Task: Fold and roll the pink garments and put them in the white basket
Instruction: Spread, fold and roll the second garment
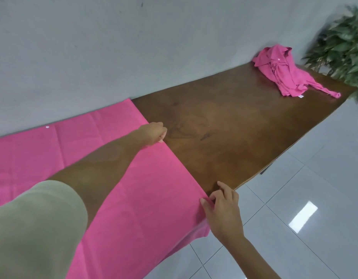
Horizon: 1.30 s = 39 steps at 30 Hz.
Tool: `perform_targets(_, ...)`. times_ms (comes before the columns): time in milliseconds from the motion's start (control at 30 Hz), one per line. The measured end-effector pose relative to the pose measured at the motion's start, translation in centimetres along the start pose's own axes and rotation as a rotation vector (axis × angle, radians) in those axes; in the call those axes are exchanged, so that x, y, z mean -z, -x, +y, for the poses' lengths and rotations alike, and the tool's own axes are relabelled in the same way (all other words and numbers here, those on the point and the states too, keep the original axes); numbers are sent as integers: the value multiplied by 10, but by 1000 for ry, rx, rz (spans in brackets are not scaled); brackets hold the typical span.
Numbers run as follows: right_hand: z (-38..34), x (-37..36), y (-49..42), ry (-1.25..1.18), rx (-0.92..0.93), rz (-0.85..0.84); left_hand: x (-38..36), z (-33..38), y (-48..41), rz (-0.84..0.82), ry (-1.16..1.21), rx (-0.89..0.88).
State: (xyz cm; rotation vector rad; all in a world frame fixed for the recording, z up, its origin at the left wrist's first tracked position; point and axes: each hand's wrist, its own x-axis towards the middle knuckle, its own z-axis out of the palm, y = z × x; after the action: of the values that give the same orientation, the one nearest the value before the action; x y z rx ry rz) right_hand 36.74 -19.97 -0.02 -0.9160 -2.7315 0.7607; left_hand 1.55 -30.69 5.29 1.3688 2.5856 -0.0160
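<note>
My left grip (155, 133) and right grip (222, 208) pinched the edge of the pink garment (144, 198) spread on the surface (224, 121), apparently to fold it.

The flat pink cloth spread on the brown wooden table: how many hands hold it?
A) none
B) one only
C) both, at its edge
C: the left hand and the right hand each pinch the edge of the flat pink cloth lying on the brown wooden table.

Open across bare desk (224, 127) between spread pink cloth (144, 198), left, and crumpled pink shirt (282, 71), far right; blocked behind by wall (134, 47).
</note>
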Motion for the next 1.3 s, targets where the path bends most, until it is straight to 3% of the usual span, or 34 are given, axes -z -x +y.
perform_targets(333,23,2,2,32,156,43,12,-24,20,-72,-28,36)
perform_targets(467,23,4,10,-96,180,70,18,-40,33,-9,75,42)
perform_targets(633,1,14,27,-216,109,14,31,-49,58,68,116,66)
perform_targets(867,-23,24,55,-52,111,-126,52,-62,102,111,124,88)
perform_targets(1300,-109,-4,171,-163,138,-90,84,-97,222,191,62,99)
